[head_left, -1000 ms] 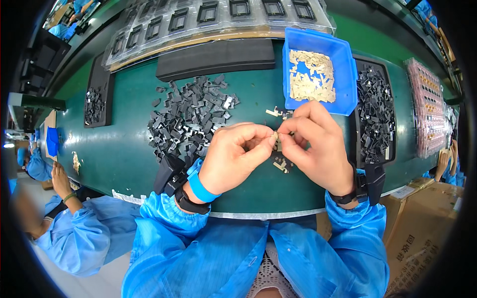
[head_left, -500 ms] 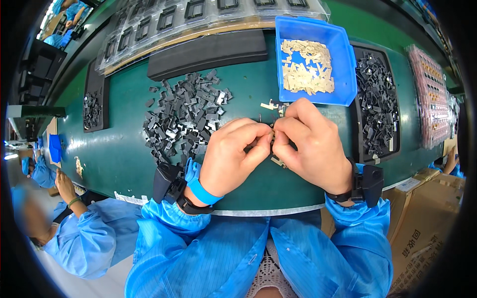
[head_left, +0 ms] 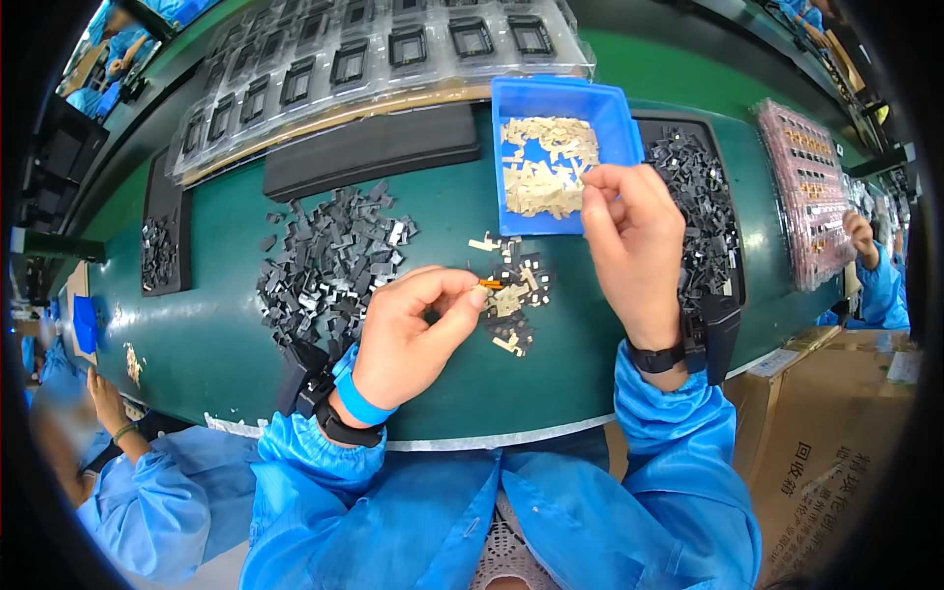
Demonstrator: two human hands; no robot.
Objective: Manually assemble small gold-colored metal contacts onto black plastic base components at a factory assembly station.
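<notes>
My left hand (head_left: 411, 339) pinches a small orange-gold piece (head_left: 491, 283) between thumb and forefinger, low over the green table. Under and beside that piece lies a small heap of cream strips and dark bits (head_left: 511, 303). My right hand (head_left: 641, 254) is raised at the near right corner of a blue plastic bin (head_left: 619, 120), its thumb and fingers curled together; anything between them is too small to make out. Flat cream pieces (head_left: 544, 189) lie in the bin. Left of my left hand spreads a large loose pile of small black parts (head_left: 334, 261).
A black tray of dark parts (head_left: 693, 187) stands right of the bin, with stacked clear pinkish trays (head_left: 801, 197) beyond. Behind are a black foam block (head_left: 374, 147) and clear trays of black frames (head_left: 349, 64). A cardboard box (head_left: 836, 423) stands at right. Co-workers sit nearby.
My hands, together before, have parted. The right has moved up and away to the bin's corner; the left keeps its pinch, and the orange-gold piece now shows. The whole view has shifted.
</notes>
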